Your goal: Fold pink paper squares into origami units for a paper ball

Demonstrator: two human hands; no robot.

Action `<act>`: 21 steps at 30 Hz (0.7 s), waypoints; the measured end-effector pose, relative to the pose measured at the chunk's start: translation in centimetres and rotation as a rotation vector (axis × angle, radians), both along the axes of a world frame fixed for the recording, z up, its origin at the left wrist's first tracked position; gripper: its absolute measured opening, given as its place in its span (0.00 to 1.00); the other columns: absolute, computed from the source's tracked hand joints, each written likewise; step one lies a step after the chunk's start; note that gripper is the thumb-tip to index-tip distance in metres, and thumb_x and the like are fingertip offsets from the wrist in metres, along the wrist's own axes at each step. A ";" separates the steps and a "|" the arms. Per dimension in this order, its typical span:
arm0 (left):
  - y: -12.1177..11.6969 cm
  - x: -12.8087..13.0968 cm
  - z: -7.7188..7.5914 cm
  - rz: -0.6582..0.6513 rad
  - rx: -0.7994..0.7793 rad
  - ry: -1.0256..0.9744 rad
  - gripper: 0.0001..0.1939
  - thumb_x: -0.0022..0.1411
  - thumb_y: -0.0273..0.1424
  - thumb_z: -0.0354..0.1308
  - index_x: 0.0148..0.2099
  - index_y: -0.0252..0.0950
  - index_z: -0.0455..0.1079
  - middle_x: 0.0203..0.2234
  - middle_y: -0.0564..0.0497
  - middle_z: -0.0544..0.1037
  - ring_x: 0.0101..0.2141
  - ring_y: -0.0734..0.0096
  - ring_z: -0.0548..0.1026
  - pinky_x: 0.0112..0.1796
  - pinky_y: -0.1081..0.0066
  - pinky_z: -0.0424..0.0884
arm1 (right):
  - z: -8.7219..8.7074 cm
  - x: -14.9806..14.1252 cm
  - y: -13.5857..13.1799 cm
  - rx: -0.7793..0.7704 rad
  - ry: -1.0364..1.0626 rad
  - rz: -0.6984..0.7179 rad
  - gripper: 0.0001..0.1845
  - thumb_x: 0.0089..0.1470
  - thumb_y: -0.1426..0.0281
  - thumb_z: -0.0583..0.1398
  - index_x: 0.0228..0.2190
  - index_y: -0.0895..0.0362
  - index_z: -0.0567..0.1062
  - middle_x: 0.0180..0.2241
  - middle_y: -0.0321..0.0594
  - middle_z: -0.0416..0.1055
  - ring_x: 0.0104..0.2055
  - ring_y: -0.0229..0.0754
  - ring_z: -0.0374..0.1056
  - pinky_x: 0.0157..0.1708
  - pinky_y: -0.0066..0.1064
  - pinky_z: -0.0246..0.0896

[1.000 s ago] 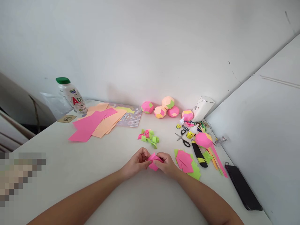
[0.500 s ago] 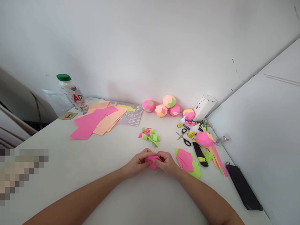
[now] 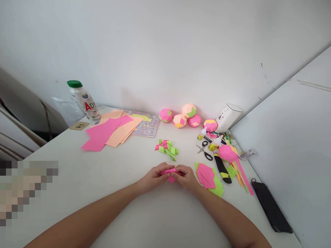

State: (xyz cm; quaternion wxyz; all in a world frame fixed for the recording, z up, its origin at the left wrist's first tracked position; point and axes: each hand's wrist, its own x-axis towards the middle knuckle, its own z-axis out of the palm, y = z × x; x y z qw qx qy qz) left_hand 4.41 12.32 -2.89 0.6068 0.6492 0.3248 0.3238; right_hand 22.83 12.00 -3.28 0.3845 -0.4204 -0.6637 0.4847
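Note:
A small pink paper piece (image 3: 171, 178) is held between my two hands near the middle of the table, its top edge bent over. My left hand (image 3: 157, 176) pinches its left side with thumb and fingers. On the right side, my right hand (image 3: 184, 175) grips it the same way, the thumbs close together in front. Just beyond my hands lies a little heap of folded green and pink paper pieces (image 3: 168, 149). To the right of my right hand rest flat pink paper cutouts (image 3: 207, 176) on top of green ones (image 3: 219, 188).
Faceted paper balls (image 3: 180, 121) line the wall. Scissors (image 3: 206, 150), glue bottles (image 3: 215, 144), a utility knife (image 3: 222, 168) and a black case (image 3: 271, 206) lie at right. Pink sheets (image 3: 99, 136), a cardboard-like square (image 3: 79, 126) and a green-capped bottle (image 3: 85, 101) are at left.
The pink paper's upper edge is folded over more between my fingers, and less of it shows below my thumbs. The view has shifted slightly; the other things lie as before.

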 end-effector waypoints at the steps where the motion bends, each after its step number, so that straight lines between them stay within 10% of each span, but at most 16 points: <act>1: 0.0 0.1 0.0 0.012 0.006 0.011 0.16 0.60 0.40 0.49 0.48 0.43 0.69 0.30 0.53 0.61 0.31 0.73 0.64 0.35 0.71 0.64 | 0.0 0.0 0.0 0.002 -0.002 -0.014 0.09 0.49 0.65 0.60 0.24 0.57 0.74 0.20 0.33 0.60 0.24 0.35 0.55 0.25 0.27 0.52; 21: -0.2 0.5 -0.9 0.135 0.119 0.114 0.15 0.59 0.39 0.50 0.44 0.39 0.71 0.26 0.53 0.65 0.28 0.72 0.64 0.30 0.73 0.62 | 0.0 0.0 0.4 -0.134 0.154 -0.102 0.09 0.44 0.64 0.63 0.26 0.57 0.74 0.24 0.35 0.67 0.27 0.36 0.62 0.29 0.29 0.60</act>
